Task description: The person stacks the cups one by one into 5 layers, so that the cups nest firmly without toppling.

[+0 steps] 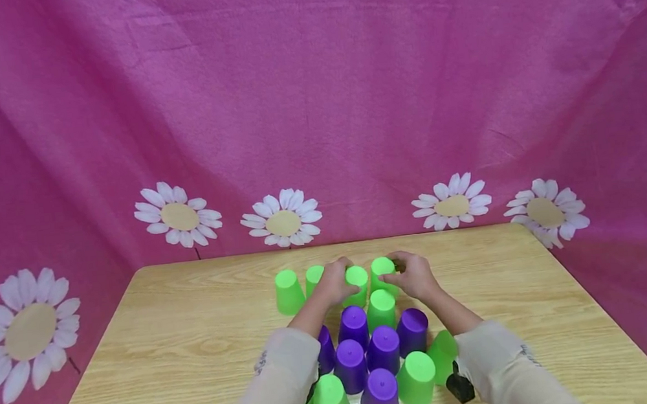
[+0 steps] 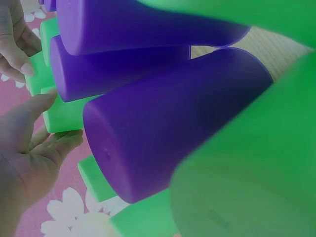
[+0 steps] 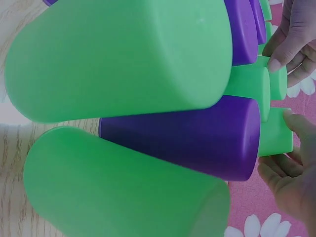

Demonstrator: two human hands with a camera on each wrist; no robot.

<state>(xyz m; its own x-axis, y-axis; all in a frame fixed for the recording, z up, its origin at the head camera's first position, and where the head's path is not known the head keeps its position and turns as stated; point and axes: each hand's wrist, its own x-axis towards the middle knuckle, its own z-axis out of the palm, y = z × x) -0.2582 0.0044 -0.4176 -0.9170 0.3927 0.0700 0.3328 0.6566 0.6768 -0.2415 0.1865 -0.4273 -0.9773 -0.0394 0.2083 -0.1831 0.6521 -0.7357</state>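
Observation:
Upside-down plastic cups, green and purple, stand on the wooden table. At the back of the group my left hand (image 1: 331,286) grips a green cup (image 1: 356,287) between thumb and fingers, also seen in the left wrist view, where the thumb lies over the cup (image 2: 69,113). Just to the right, my right hand (image 1: 415,278) holds another green cup (image 1: 382,273) from its right side; the right wrist view shows thumb and fingers on either side of that cup (image 3: 275,131). One green cup (image 1: 381,308) stands in front, between the two held cups.
Purple cups (image 1: 383,350) fill the middle, with green cups (image 1: 416,378) around the near side. Two more green cups (image 1: 289,293) stand left of my left hand. The wooden tabletop (image 1: 186,358) ends at a pink curtain (image 1: 351,128) printed with white flowers.

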